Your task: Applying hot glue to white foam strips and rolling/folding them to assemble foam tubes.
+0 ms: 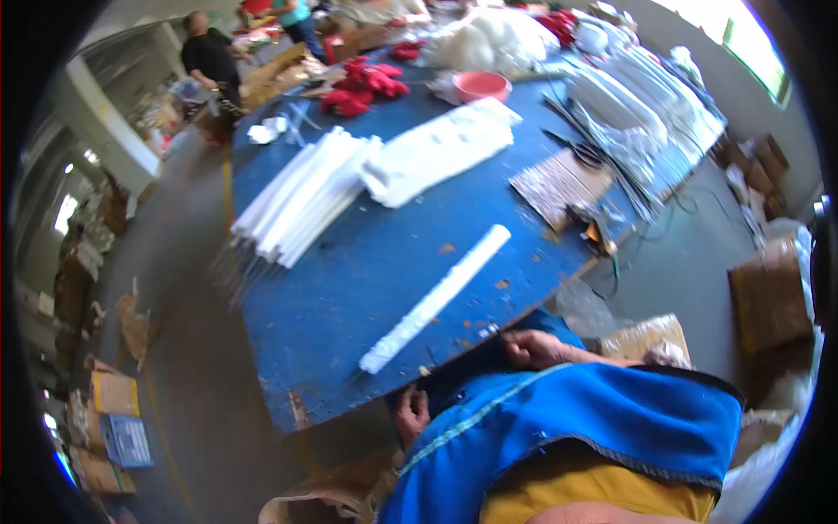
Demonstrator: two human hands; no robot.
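Both hands [532,348] rest below one white strip [436,297].

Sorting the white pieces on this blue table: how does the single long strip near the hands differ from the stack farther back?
The strip lies alone on bare table; the stack is many strips bundled side by side. The strip sits close to the right hand at the table's near edge; the stack lies nearer the far left edge. Both are white, long and lie flat on the table.
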